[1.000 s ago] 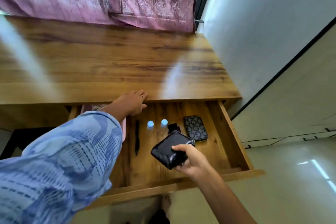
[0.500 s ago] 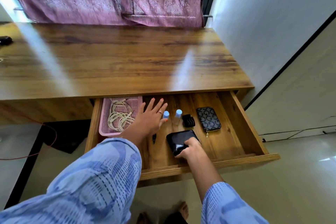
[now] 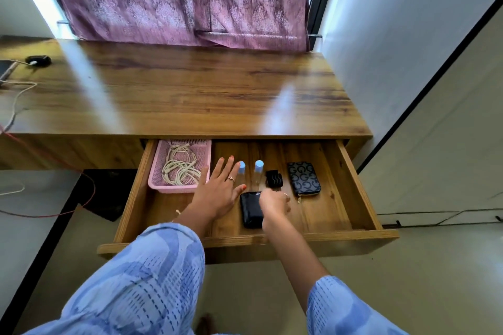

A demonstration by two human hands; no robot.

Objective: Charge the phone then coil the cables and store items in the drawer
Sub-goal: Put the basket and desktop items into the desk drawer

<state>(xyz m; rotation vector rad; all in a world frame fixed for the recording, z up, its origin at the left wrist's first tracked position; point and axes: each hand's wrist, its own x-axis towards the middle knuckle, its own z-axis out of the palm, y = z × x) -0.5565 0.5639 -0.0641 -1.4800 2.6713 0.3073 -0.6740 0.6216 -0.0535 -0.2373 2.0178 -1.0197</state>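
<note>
An open wooden drawer (image 3: 351,187) juts from under the worktop (image 3: 190,95). The left hand (image 3: 217,193) hovers flat inside it, fingers spread, gripping nothing. The blurred right hand (image 3: 275,205) touches a black pouch (image 3: 250,213) lying on the drawer floor; its grip cannot be told. At far left, a pink basket (image 3: 160,171) holds coiled white cables (image 3: 179,168).

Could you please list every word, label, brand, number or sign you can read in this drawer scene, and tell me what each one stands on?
"G": repeated as a grey letter pattern over the black zip pouch in the drawer.
No other text can be read. The black wallet, the two blue-capped bottles, the small black clip and the pink basket show no lettering that is legible.
</note>
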